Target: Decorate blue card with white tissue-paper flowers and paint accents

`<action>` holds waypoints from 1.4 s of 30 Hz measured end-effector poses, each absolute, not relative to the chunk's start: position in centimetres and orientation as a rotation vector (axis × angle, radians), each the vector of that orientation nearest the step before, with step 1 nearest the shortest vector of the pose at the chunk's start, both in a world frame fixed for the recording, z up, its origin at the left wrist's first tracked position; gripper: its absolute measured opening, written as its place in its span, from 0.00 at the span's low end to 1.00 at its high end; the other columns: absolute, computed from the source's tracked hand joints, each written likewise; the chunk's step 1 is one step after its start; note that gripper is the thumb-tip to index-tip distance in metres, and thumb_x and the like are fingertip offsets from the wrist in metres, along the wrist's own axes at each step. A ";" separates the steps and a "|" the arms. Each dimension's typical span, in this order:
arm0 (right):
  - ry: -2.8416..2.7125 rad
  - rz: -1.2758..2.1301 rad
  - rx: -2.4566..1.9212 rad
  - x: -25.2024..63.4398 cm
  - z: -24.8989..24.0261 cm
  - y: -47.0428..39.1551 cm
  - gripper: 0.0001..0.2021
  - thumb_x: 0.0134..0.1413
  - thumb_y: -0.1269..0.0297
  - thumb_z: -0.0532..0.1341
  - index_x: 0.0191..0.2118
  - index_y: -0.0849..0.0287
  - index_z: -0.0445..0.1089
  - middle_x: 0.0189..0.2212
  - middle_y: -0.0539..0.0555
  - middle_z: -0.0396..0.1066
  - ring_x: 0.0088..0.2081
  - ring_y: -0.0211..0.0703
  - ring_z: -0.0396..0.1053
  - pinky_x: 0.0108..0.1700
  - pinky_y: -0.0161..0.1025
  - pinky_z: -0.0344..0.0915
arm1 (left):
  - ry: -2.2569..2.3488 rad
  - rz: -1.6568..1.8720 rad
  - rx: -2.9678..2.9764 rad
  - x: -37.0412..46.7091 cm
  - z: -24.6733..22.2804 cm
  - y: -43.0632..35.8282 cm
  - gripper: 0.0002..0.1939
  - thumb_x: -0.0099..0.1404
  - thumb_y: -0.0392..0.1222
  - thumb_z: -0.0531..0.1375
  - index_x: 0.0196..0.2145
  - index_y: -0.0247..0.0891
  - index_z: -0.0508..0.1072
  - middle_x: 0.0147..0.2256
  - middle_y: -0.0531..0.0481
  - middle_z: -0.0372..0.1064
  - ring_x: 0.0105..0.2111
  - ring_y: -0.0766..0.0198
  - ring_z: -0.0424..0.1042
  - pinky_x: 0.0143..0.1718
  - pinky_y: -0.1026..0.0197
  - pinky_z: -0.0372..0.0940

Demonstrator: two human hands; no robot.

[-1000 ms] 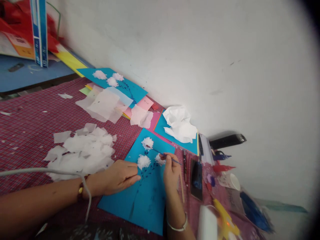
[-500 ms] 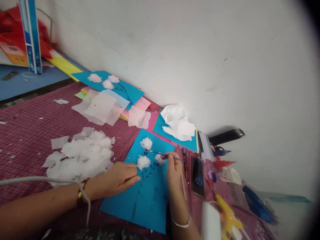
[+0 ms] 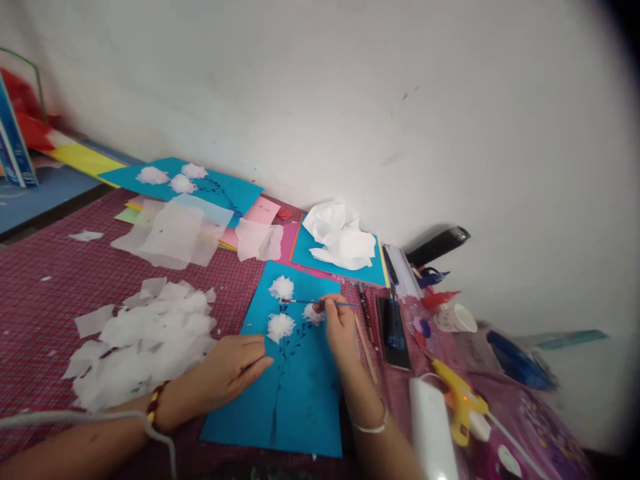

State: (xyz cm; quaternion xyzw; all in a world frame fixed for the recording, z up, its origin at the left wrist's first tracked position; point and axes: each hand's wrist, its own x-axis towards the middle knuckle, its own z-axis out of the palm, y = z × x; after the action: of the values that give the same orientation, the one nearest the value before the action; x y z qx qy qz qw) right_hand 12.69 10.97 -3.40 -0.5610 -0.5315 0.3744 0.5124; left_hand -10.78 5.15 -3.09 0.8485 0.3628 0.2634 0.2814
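Observation:
A slim blue paintbrush point(image 3: 305, 302) is pinched in my right hand point(image 3: 341, 327), closed round its shaft. The brush tip touches or hovers just below the upper white paper flower point(image 3: 281, 287); which one I cannot tell. A blue sheet point(image 3: 300, 413) bears this flower, a second flower point(image 3: 281, 328) and a third flower point(image 3: 313, 314) partly behind my right fingers. Dark painted stems and small leaves run down the sheet. My left hand point(image 3: 240, 367) lies over the sheet's left edge, thumb apart from the loosely bent fingers, holding nothing. Beside it spreads a pile of white paper pieces point(image 3: 155, 340).
Another blue sheet point(image 3: 240, 197) with white flowers lies at the back left. Crumpled white paper point(image 3: 340, 233) rests on a blue sheet by the wall. To the right are a phone point(image 3: 393, 333), a paper cup point(image 3: 457, 318) and a yellow glue gun point(image 3: 460, 397). A pale cord point(image 3: 90, 417) crosses my left forearm.
The brush tip has shifted slightly on the sheet, and the brush now lies more level. The whole view has turned a little to the right. My left hand stays by the sheet's left edge.

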 end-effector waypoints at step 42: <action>-1.706 0.330 -1.198 12.7 -2.8 10.2 0.10 0.62 0.68 0.54 0.36 0.53 0.72 0.31 0.51 0.76 0.39 0.44 0.72 0.52 0.47 0.61 | 0.948 0.702 2.312 -10.8 -3.3 5.1 0.18 0.74 0.42 0.48 0.26 0.37 0.63 0.25 0.54 0.61 0.25 0.67 0.61 0.28 0.63 0.53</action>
State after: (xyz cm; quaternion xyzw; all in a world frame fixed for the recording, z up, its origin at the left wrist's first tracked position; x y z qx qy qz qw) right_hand 12.73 10.17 -2.83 -0.4939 -0.7034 0.1361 0.4927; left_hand -10.82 5.14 -3.26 0.8577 0.3517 0.2606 0.2698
